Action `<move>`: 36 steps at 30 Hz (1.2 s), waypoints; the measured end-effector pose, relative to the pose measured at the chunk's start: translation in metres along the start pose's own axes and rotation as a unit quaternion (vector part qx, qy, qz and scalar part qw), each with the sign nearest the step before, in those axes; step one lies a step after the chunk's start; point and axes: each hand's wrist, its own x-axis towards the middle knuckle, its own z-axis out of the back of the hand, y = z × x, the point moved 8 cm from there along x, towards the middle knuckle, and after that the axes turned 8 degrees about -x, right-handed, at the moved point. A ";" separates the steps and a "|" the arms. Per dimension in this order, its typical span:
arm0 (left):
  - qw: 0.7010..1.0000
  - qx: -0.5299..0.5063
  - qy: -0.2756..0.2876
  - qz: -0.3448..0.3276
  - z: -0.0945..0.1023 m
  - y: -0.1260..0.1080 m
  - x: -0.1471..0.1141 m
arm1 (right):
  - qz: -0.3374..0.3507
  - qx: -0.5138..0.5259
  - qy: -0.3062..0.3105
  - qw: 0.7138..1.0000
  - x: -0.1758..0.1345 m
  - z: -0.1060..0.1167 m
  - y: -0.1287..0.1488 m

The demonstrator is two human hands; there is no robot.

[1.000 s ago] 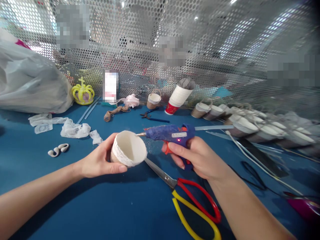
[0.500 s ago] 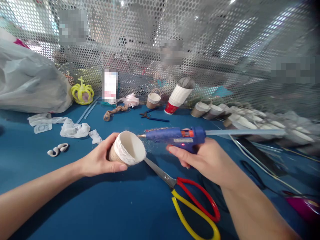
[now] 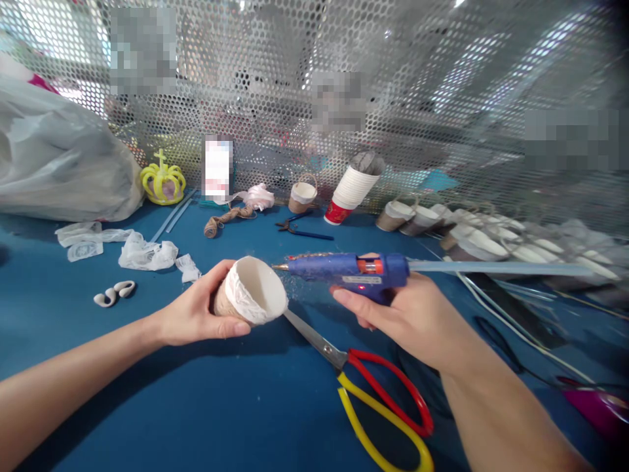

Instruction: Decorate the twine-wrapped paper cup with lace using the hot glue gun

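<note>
My left hand (image 3: 201,311) is closed around a paper cup (image 3: 250,292), tilted so that its white mouth faces up and right. Twine covers the cup's lower part, and white lace runs round below the rim. In my right hand (image 3: 393,314) is a blue hot glue gun (image 3: 339,269), its metal nozzle pointing left at the cup's rim, close to it; whether they touch I cannot tell. A long clear glue stick (image 3: 491,267) sticks out of the gun's back. Below both hands lie scissors (image 3: 329,351) with one red and one yellow handle, their blade tip behind the cup.
White lace strips (image 3: 147,252) lie at left, near a plastic bag (image 3: 63,157) and a yellow crown (image 3: 163,183). Pliers (image 3: 304,231), a twine bundle (image 3: 226,219) and stacked cups (image 3: 351,190) are behind. Several small baskets (image 3: 476,242) line the right, before a perforated metal screen (image 3: 275,85).
My right hand has drawn the glue gun slightly to the right, widening the gap between nozzle and cup. The cup and my left hand are almost unmoved.
</note>
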 end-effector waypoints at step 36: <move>0.995 -0.045 0.079 0.052 -0.011 0.009 -0.005 | -0.020 0.083 0.099 0.991 0.006 -0.017 -0.009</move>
